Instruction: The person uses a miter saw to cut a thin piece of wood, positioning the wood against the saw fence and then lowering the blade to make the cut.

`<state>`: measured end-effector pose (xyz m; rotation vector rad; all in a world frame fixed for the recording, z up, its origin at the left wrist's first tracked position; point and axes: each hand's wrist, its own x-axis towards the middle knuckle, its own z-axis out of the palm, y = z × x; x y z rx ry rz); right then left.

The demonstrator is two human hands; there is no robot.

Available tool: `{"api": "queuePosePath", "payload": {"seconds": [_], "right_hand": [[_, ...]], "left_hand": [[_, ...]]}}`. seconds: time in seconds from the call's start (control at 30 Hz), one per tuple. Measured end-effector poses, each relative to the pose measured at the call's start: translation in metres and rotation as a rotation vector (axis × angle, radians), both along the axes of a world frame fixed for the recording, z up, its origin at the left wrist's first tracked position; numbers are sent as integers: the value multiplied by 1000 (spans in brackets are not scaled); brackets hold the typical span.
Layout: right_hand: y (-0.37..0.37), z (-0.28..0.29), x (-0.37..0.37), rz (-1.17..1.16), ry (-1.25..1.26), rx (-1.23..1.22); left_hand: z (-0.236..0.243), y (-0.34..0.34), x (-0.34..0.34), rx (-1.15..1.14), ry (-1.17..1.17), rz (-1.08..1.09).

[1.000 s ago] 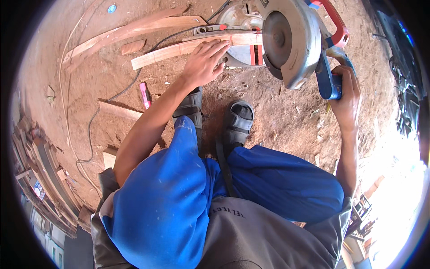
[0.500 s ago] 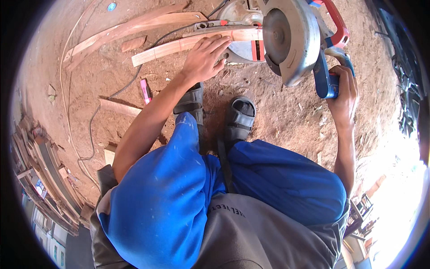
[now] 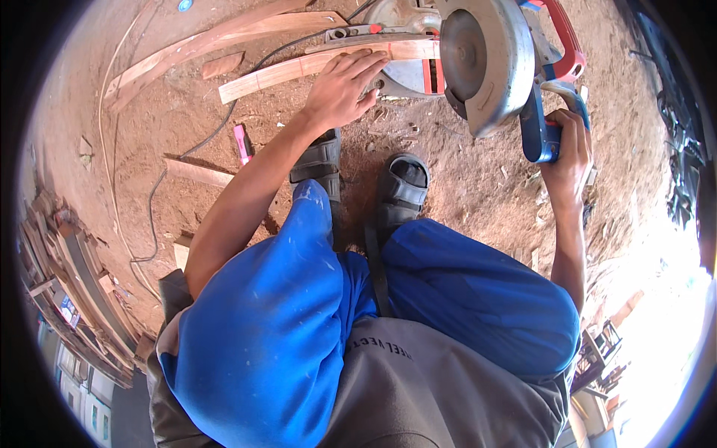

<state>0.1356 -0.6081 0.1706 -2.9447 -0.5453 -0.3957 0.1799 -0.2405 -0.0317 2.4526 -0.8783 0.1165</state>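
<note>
A long, pale reddish wooden strip (image 3: 287, 71) runs across the bed of a mitre saw (image 3: 515, 56), its right end by the round blade. My left hand (image 3: 345, 88) lies over the strip, fingers bent across its top and thumb apart on the near side, holding it against the fence. The saw head, with its silver guard, is up to the right of the strip's end. My right hand (image 3: 569, 153) is wrapped round the blue handle (image 3: 539, 134) of the saw. Whether a finger presses the trigger is hidden.
Bare brown soil with sawdust surrounds the saw. More wooden strips (image 3: 224, 36) lie far left, crossed by a dark cable (image 3: 213, 142). A pink tool (image 3: 243, 144) and a short board (image 3: 198, 172) rest near my left forearm. Stacked timber (image 3: 78, 276) is at the left; my sandalled feet (image 3: 403, 190) are close to the saw.
Both hands, the strip and the saw head keep nearly the same places. The whole view has shifted slightly.
</note>
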Motion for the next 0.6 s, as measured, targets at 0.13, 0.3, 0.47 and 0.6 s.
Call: {"api": "queuePosePath", "payload": {"seconds": [0.13, 0.3, 0.47, 0.6], "right_hand": [[2, -3, -4, -21, 9, 2], [-3, -14, -9, -6, -25, -23], [-1, -20, -12, -19, -45, -33], [0, -25, -13, -7, -67, -28]], "left_hand": [[-1, -1, 0, 23, 1, -1], [-2, -2, 0, 18, -5, -2], [-4, -2, 0, 2, -17, -3], [-3, 0, 0, 10, -18, -4]]}}
